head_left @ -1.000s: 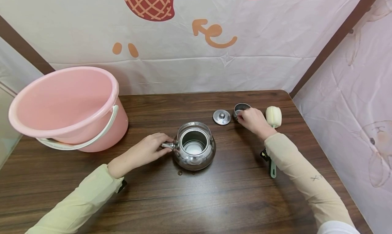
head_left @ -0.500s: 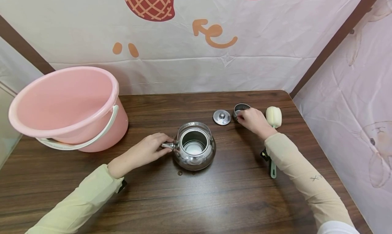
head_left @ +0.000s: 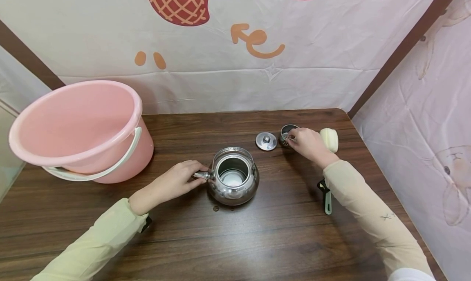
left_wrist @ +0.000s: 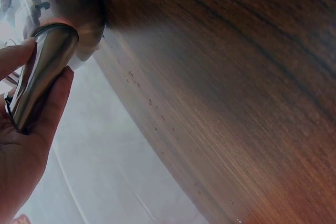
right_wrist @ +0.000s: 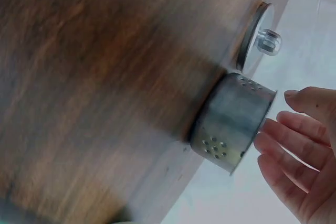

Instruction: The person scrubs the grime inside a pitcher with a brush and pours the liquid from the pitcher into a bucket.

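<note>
My left hand (head_left: 178, 183) pinches the spout (left_wrist: 47, 72) of a shiny steel teapot (head_left: 233, 195) between thumb and fingers. The pot sits upright without its lid, and its round inside shows from above. Farther right, my right hand (head_left: 309, 144) is at a small perforated steel strainer cup (right_wrist: 233, 121), which stands on the table. In the right wrist view its fingers are loosely bent at the cup's rim, and the thumb is apart from the metal. The round steel lid (head_left: 266, 141) with a knob lies just left of the cup.
A large pink bucket (head_left: 147, 150) with a white handle stands at the left. Beyond the right hand lies a cream sponge head (head_left: 329, 140); a green handle (head_left: 328, 202) shows beside the right sleeve. Water drops (head_left: 216, 208) dot the wooden table (head_left: 235, 248) near the pot.
My right hand has lifted and shifted slightly right, uncovering more of the strainer cup. The left hand and teapot stay in place.
</note>
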`<act>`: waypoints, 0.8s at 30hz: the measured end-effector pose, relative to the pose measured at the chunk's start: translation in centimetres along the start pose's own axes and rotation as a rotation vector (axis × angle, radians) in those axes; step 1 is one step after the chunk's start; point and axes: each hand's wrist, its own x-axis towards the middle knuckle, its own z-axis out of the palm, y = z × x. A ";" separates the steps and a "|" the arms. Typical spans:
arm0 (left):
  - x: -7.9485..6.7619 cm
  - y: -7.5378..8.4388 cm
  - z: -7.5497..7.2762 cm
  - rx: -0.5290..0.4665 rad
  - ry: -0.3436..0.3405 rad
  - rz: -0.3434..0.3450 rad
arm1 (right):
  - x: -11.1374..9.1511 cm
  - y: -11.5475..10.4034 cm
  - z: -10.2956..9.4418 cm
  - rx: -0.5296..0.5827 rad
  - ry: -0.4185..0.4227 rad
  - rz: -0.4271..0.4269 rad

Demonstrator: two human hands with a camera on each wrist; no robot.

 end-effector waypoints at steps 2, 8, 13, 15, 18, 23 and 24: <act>0.0 0.0 0.0 -0.001 0.001 0.003 | -0.2 0.1 -0.3 0.003 0.019 0.000; 0.0 0.1 0.0 0.005 -0.009 -0.005 | -0.7 0.2 -1.0 -0.014 0.064 0.010; 0.0 0.0 0.1 0.002 -0.006 -0.001 | -1.4 -0.1 -1.6 -0.023 0.072 0.039; 0.0 -0.1 0.1 0.000 -0.003 0.000 | -1.7 -0.2 -1.8 -0.024 0.078 0.047; 0.0 -0.1 0.1 -0.005 -0.004 0.004 | -2.0 -0.1 -2.0 -0.032 0.085 0.058; 0.0 -0.1 0.1 -0.004 -0.008 0.002 | -2.8 0.0 -2.4 -0.045 0.099 0.066; 0.0 -0.2 0.1 -0.003 -0.007 0.001 | -2.9 0.0 -2.4 -0.045 0.096 0.071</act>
